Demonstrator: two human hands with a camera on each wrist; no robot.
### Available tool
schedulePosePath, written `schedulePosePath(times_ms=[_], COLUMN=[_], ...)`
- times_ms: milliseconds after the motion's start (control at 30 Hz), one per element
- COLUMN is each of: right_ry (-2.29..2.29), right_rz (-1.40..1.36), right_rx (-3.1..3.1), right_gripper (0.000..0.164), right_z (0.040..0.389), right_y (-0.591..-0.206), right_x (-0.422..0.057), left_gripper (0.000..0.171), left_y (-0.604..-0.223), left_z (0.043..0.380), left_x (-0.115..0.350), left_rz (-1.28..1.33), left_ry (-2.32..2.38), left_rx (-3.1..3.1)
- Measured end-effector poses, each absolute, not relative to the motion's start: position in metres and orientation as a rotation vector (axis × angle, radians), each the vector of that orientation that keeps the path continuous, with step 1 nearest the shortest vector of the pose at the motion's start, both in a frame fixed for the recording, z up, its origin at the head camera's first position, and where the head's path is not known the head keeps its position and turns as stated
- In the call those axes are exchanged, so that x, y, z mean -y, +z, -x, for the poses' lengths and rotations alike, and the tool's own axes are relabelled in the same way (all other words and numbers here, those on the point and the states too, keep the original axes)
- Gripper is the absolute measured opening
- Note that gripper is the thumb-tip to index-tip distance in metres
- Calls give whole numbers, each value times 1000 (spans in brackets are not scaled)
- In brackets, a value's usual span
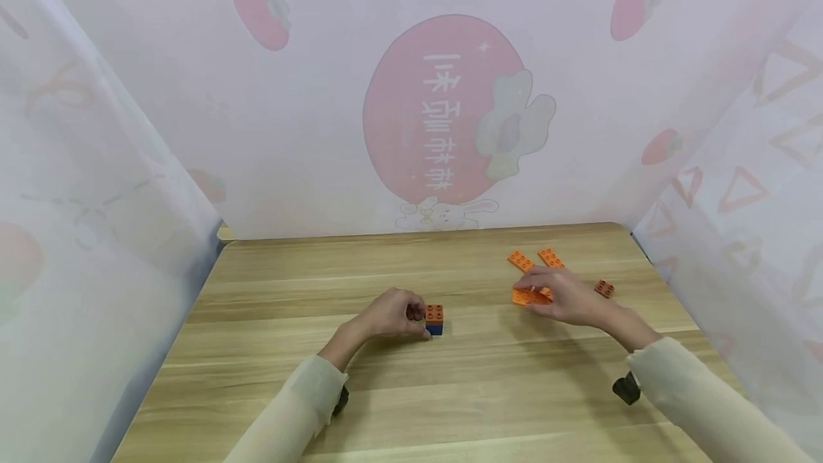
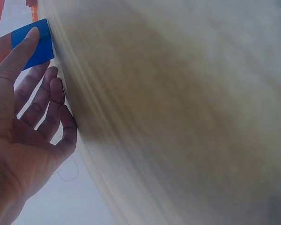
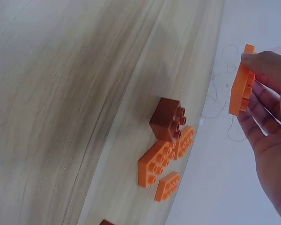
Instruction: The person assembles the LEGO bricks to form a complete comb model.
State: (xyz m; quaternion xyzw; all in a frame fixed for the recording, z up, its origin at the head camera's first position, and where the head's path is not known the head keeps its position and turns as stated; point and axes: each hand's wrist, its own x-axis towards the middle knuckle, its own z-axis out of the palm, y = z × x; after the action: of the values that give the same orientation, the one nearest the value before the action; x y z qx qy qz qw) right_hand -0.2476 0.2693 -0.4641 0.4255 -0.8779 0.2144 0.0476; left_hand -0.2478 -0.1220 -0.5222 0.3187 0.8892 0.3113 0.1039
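Note:
In the head view my left hand (image 1: 391,311) pinches a small stack of toy building bricks at mid-table. The stack is a reddish-brown studded brick (image 1: 434,313) on top of a blue brick (image 1: 434,330). The left wrist view shows the thumb flat along the blue brick (image 2: 43,46), fingertips behind it. To the right, my right hand (image 1: 569,297) holds a thin orange studded brick (image 1: 524,296) between thumb and fingers. In the right wrist view this orange brick (image 3: 239,91) stands on edge, studs facing the palm, raised off the table.
Beyond the right hand lie orange flat bricks (image 1: 521,260), with another orange brick (image 1: 551,258) beside them. A reddish-brown brick (image 1: 604,289) sits right of that hand. The wooden table (image 1: 308,263) meets a patterned curtain (image 1: 308,127) at the back.

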Motion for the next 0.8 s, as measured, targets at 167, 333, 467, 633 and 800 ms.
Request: schedulePosePath(times_ms=[167, 333, 467, 633, 800], right_ry=[668, 707, 742, 758, 797], right_rz=[-1314, -1334, -1367, -1382, -1406], right_rx=[2672, 2668, 2652, 2637, 2588], right_gripper=[35, 36, 35, 34, 34], right_z=[248, 250, 252, 254, 257], right_y=[-464, -463, -461, -460, -461], right_x=[-263, -256, -249, -241, -232], left_gripper=[27, 27, 27, 26, 25], left_y=[-522, -523, -524, -525, -525], left_z=[247, 248, 249, 249, 249], left_x=[122, 123, 123, 123, 123], left_rz=[-936, -931, -943, -940, -937], left_ry=[921, 927, 936, 947, 941], left_rx=[-2618, -2614, -2610, -2606, -2608])
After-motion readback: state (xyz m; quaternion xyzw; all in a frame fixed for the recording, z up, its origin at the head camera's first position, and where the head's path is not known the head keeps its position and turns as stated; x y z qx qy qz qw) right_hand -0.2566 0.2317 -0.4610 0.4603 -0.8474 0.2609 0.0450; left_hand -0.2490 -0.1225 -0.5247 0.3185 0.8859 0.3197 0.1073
